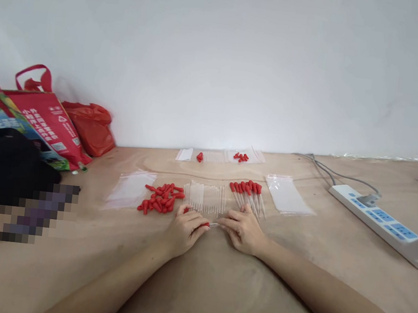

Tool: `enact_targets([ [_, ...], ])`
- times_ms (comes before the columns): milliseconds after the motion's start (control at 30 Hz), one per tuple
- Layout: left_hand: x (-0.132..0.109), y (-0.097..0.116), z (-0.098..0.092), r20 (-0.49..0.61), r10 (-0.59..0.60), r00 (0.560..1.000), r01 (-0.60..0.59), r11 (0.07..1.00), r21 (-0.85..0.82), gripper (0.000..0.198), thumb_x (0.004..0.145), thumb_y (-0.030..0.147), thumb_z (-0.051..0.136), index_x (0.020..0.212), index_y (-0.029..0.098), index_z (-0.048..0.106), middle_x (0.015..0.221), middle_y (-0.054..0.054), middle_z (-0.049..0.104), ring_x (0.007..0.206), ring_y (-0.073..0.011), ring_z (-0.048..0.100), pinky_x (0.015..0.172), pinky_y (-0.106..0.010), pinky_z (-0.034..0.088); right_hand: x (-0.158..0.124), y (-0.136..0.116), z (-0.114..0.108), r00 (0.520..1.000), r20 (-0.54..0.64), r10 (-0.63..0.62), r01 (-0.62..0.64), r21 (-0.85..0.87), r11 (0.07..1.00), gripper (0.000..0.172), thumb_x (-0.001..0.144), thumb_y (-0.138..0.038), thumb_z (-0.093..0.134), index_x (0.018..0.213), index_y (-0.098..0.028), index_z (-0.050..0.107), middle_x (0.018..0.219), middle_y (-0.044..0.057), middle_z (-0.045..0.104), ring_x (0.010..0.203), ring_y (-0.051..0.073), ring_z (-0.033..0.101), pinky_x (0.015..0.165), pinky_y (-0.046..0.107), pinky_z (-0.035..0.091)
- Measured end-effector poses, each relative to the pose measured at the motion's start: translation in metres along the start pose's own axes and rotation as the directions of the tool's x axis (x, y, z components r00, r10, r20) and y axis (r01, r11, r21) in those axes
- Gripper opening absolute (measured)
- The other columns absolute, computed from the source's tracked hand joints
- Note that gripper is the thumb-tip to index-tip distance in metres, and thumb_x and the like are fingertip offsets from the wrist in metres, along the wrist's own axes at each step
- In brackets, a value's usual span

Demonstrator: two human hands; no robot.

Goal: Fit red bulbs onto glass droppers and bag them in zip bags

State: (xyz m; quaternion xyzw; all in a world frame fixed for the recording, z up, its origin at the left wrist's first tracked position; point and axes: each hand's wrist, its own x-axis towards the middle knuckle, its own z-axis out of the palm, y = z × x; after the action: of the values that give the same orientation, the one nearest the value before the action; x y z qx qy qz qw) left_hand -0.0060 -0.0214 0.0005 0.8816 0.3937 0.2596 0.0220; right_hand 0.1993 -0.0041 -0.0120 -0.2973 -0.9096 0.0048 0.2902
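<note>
My left hand (185, 231) is pinched on a small red rubber bulb (205, 224), and my right hand (243, 230) pinches the clear thin tube (214, 224) that meets it; the two hands almost touch on the wooden table (195, 284). Just beyond my left hand lies a pile of loose red bulbs (162, 198). A row of clear tubes (205, 198) lies beyond the gap between my hands. Several finished droppers with red tops (248, 193) lie fanned out past my right hand.
Clear plastic bags lie at left (130, 189) and right (287, 194). More bags with red bulbs (241, 156) sit near the wall. A white power strip (384, 225) lies at right. Red shopping bags (50, 122) and a black bag (4, 167) stand at left.
</note>
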Motion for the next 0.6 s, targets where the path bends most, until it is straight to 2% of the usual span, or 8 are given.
enact_targets([
  [133, 0.0, 0.002, -0.001, 0.018, 0.026, 0.999, -0.026, 1.0, -0.005, 0.018, 0.085, 0.023, 0.041, 0.079, 0.019, 0.057, 0.071, 0.0, 0.065, 0.067, -0.0131, 0.057, 0.085, -0.035, 0.026, 0.0, -0.004, 0.0, 1.0, 0.001, 0.0, 0.0, -0.001, 1.0, 0.021, 0.081, -0.016, 0.039, 0.088, -0.018, 0.059, 0.072, 0.002, 0.059, 0.063, 0.011, 0.047, 0.064, 0.03, 0.021],
  [300, 0.0, 0.003, 0.0, 0.015, 0.034, 0.999, -0.034, 0.999, -0.027, 0.017, 0.084, 0.023, 0.041, 0.078, 0.019, 0.056, 0.071, 0.0, 0.065, 0.067, -0.0136, 0.057, 0.086, -0.035, 0.027, 0.002, -0.01, 0.0, 0.998, 0.04, 0.055, -0.058, 0.059, 0.997, 0.021, 0.082, -0.015, 0.036, 0.081, -0.017, 0.057, 0.071, 0.001, 0.059, 0.062, 0.011, 0.047, 0.064, 0.029, 0.022],
  [600, 0.0, 0.003, 0.001, 0.027, 0.073, 0.997, -0.072, 0.997, -0.029, 0.014, 0.082, 0.021, 0.043, 0.078, 0.019, 0.055, 0.071, 0.0, 0.064, 0.068, -0.0137, 0.057, 0.085, -0.035, 0.026, 0.006, -0.015, 0.003, 0.991, 0.085, 0.102, -0.113, 0.132, 0.985, 0.021, 0.083, -0.017, 0.036, 0.076, -0.018, 0.055, 0.071, 0.001, 0.06, 0.062, 0.011, 0.049, 0.063, 0.027, 0.023],
])
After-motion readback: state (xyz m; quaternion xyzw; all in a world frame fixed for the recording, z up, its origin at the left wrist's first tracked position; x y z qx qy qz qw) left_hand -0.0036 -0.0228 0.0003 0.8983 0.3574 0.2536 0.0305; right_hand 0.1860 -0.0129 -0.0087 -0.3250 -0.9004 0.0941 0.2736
